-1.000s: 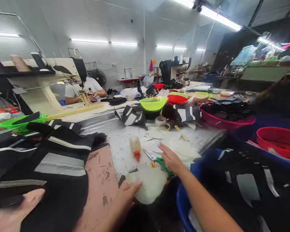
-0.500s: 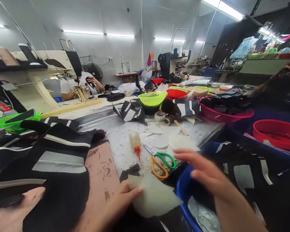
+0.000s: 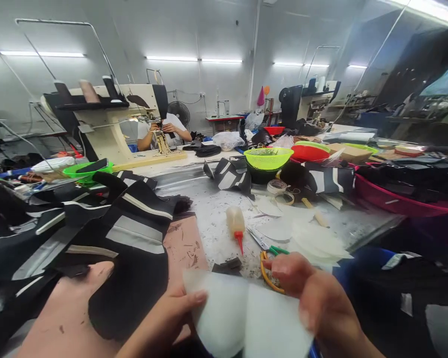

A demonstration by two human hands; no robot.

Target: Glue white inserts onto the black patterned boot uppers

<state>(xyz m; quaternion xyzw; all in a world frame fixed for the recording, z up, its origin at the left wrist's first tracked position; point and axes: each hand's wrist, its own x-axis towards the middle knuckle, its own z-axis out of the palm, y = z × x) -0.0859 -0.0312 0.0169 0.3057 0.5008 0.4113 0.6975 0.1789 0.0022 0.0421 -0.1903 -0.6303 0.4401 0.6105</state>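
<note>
Pale sheet pieces (image 3: pixel 220 311) sit low in front of the person, side by side between the two hands, above the near edge of the worktop (image 3: pixel 212 214). The left hand (image 3: pixel 184 306) pinches the left piece with its thumb on top; the right hand (image 3: pixel 306 293), blurred, is curled at the right piece's edge, and whether it grips cannot be told. Just beyond lie dark scraps (image 3: pixel 227 266) and scissors (image 3: pixel 263 242), their handles partly behind the right hand. Near them a squeeze bottle (image 3: pixel 234 219) points its red nozzle toward the person. More pale cut pieces (image 3: pixel 317 241) overlap to the right; black panels (image 3: pixel 129 283) with light strips cover part of a pink sheet (image 3: pixel 188 243) at left. Farther back, a co-worker (image 3: pixel 175 124) sits behind a sewing machine (image 3: pixel 112 132).
</note>
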